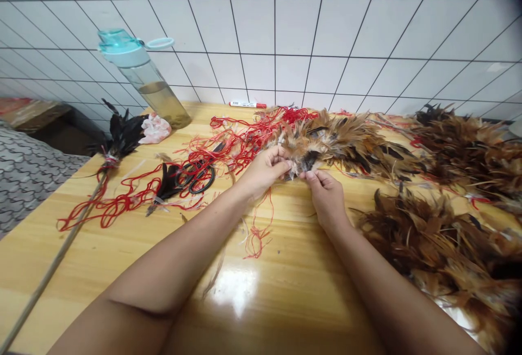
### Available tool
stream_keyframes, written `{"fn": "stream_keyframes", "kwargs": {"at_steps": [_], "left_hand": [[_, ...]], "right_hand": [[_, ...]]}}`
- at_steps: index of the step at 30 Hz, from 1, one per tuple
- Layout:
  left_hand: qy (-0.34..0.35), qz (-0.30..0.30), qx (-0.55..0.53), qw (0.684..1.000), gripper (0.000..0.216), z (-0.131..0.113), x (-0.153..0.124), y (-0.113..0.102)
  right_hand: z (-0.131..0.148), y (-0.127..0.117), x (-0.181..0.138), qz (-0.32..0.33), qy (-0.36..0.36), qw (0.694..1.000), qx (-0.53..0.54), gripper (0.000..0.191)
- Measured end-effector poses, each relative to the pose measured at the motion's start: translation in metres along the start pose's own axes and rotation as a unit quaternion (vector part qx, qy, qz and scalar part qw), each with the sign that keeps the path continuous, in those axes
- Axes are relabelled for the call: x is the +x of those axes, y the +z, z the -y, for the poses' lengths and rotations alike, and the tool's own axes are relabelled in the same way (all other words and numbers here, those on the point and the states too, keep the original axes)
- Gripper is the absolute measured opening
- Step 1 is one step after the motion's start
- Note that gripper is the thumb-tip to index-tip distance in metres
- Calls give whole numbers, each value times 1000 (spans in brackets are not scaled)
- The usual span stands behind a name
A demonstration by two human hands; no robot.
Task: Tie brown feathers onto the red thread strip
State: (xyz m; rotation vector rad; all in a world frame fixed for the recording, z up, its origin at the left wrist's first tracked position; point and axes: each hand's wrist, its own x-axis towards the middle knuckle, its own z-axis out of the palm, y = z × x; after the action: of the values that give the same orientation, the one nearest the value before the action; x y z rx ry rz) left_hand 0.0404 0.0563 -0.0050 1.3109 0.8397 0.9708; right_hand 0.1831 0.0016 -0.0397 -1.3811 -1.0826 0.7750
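Both hands meet at the near edge of a pile of brown and black feathers (359, 137) on the table. My left hand (269, 169) is closed, thumb and fingers pinched on feathers at the pile's left end. Thumb and forefinger of my right hand (328, 194) pinch together just beside it, at the tip of a small grey-black feather tuft (309, 160). The exact feather between the right fingertips is too small to make out. Tangled red string (253, 143) lies left of and behind my left hand. A few loose red threads (256, 238) lie below the hands.
Black-handled scissors (203, 178) sit under red string, near a black feather bunch (166, 184). Left stands a stick (65, 251) tipped with black feathers, a water bottle (163, 102) and crumpled tissue (155, 128). A marker (247, 105) lies by the tiled wall. More feather piles (444, 246) fill the right.
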Motion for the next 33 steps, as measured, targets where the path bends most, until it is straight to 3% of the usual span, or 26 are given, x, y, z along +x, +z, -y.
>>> {"fn": "stream_keyframes", "kwargs": {"at_steps": [6,12,27,30,33], "left_hand": [[27,-72,65,995,13,-1,0,2],[16,-55,13,998,18,-6,-5,10],[127,-53,198,970,4,0,-12,18],[126,-46,181,974,9,-2,-9,13],[113,-87,177,974,18,-2,-4,5]], "right_hand": [[1,0,-1,0,-6,1000,-7,25],[-2,1,-1,8,-11,1000,-3,22],[8,2,0,81,-12,996,31,25],[9,1,1,71,18,996,55,21],[11,-1,2,44,76,991,105,25]]}}
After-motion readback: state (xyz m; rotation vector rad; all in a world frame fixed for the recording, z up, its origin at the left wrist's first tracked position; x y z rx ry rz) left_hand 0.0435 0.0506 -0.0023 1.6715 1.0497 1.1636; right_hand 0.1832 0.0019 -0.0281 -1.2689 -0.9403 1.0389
